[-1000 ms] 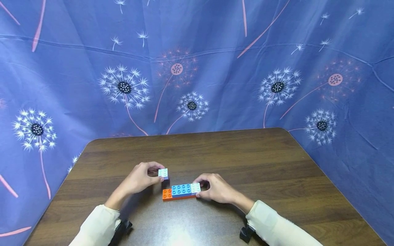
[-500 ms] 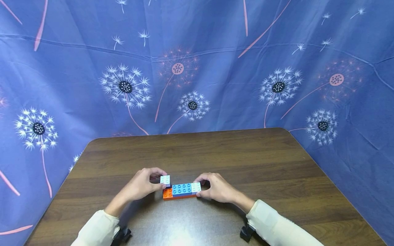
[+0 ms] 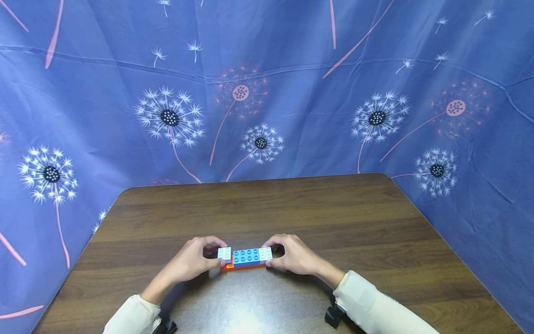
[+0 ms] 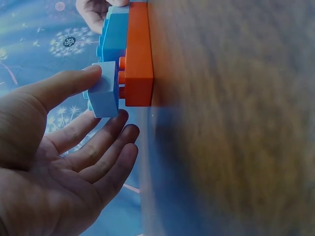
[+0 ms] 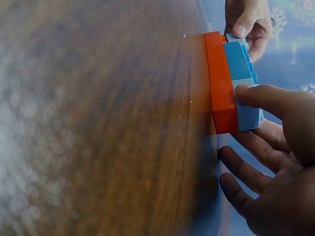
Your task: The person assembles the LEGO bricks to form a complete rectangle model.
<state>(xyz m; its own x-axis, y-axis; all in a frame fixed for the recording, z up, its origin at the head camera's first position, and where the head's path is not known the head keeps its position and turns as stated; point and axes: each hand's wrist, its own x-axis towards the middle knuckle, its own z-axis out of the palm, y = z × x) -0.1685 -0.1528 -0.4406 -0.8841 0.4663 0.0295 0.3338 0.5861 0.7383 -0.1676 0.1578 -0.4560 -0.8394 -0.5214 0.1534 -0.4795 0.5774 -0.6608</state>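
A long orange building brick (image 4: pixel 139 59) lies on the table, with a blue brick (image 3: pixel 246 256) seated on its middle. A small white brick (image 3: pixel 265 254) sits at its right end, beside the blue one. My right hand (image 3: pixel 298 256) pinches that end brick between thumb and fingers. Between the thumb and fingers of my left hand (image 3: pixel 195 259) is another small white brick (image 4: pixel 105 91), pale blue in the wrist view. It is held just over the orange brick's left end, slightly tilted. Orange studs still show between the two in the left wrist view.
The brown wood-grain table (image 3: pixel 333 218) extends around the bricks. A blue cloth (image 3: pixel 300 116) with dandelion prints hangs behind its far edge. Black wrist devices (image 3: pixel 333 317) sit under both pale sleeves.
My left hand has come toward me and slightly right, carrying its white brick from behind the orange brick to over its left end. The right hand has stayed in place.
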